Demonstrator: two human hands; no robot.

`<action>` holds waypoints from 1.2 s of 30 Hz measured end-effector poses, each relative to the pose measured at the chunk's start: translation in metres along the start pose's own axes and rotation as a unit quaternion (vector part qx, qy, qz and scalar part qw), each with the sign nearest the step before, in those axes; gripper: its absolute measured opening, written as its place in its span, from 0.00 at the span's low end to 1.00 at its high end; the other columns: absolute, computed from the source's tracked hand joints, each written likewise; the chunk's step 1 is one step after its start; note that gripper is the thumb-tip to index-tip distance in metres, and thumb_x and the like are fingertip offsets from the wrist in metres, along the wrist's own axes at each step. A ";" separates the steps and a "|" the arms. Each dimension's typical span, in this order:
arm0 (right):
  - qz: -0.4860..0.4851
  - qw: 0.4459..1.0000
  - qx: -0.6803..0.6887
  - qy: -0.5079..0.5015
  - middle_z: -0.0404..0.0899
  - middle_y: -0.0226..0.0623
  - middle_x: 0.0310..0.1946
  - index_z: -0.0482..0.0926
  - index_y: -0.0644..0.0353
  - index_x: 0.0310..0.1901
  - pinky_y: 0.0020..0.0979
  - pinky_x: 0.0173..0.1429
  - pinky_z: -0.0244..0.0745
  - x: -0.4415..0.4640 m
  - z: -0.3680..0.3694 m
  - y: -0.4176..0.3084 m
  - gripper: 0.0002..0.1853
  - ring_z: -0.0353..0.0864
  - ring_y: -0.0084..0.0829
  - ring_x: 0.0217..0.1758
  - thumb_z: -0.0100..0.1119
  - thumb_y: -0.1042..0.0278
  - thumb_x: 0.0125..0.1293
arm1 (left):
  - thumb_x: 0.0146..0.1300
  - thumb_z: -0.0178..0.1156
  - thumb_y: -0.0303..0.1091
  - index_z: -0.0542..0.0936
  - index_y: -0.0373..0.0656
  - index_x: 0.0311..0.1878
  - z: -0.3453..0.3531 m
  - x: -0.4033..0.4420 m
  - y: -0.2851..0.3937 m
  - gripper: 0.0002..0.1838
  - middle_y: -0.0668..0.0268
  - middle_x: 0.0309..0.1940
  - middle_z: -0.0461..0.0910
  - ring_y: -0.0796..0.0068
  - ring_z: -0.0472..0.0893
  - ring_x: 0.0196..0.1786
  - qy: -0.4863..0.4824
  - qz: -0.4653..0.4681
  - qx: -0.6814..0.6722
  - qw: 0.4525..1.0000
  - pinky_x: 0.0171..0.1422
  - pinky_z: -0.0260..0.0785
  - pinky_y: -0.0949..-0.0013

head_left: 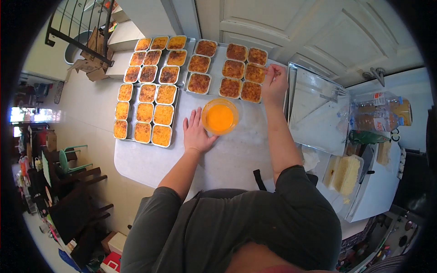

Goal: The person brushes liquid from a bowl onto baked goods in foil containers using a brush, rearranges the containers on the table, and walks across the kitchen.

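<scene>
My left hand (pixel 196 135) rests on the white table with its fingers spread, close beside a clear round bowl (pixel 220 117) of bright orange liquid. My right hand (pixel 276 85) is closed at the right edge of a group of foil pans with browned tops. Its fingertips reach over one foil pan (pixel 255 73) in the middle row. A small thing seems pinched in those fingers, but its kind cannot be made out. Behind the bowl, another foil pan (pixel 199 83) stands in a column on a metal tray (pixel 216 91).
Several paler-topped foil pans (pixel 144 112) fill trays on the left. At the right lie an empty metal tray (pixel 314 113), plastic bottles (pixel 375 116) and a container with a pale yellow block (pixel 348 175). A door (pixel 291 27) stands behind the table (pixel 236 159).
</scene>
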State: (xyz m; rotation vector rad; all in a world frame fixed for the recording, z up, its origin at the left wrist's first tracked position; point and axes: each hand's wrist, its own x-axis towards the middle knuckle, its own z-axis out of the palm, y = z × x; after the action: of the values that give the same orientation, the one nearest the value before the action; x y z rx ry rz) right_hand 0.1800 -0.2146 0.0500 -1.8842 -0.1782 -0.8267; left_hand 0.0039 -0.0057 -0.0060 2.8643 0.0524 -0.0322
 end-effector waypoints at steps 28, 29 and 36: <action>-0.022 1.000 0.001 -0.018 0.78 0.43 0.27 0.75 0.65 0.39 0.33 0.34 0.74 0.005 -0.002 -0.003 0.06 0.79 0.38 0.28 0.53 0.71 0.66 | 0.49 0.59 0.63 0.60 0.46 0.69 0.000 0.000 0.000 0.47 0.60 0.72 0.54 0.61 0.51 0.75 -0.008 -0.003 0.003 1.000 0.75 0.38 0.49; -0.022 0.999 -0.004 -0.027 0.78 0.43 0.27 0.75 0.65 0.39 0.33 0.34 0.73 0.005 -0.002 -0.002 0.07 0.79 0.39 0.28 0.53 0.71 0.66 | 0.49 0.59 0.63 0.60 0.46 0.69 -0.001 0.001 0.000 0.47 0.60 0.72 0.54 0.61 0.51 0.75 -0.009 -0.004 0.002 1.000 0.75 0.38 0.49; -0.007 0.999 -0.007 -0.052 0.79 0.44 0.28 0.74 0.65 0.39 0.34 0.35 0.74 0.006 -0.006 -0.002 0.07 0.79 0.41 0.29 0.53 0.70 0.67 | 0.49 0.59 0.63 0.60 0.45 0.69 -0.001 0.000 0.000 0.48 0.60 0.72 0.54 0.60 0.51 0.75 -0.008 -0.002 0.002 1.000 0.75 0.38 0.49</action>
State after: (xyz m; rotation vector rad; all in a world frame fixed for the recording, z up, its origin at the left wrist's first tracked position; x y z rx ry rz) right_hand 0.1809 -0.2199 0.0569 -1.9423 -0.2505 -0.7418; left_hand 0.0041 -0.0051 -0.0051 2.8686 0.0559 -0.0549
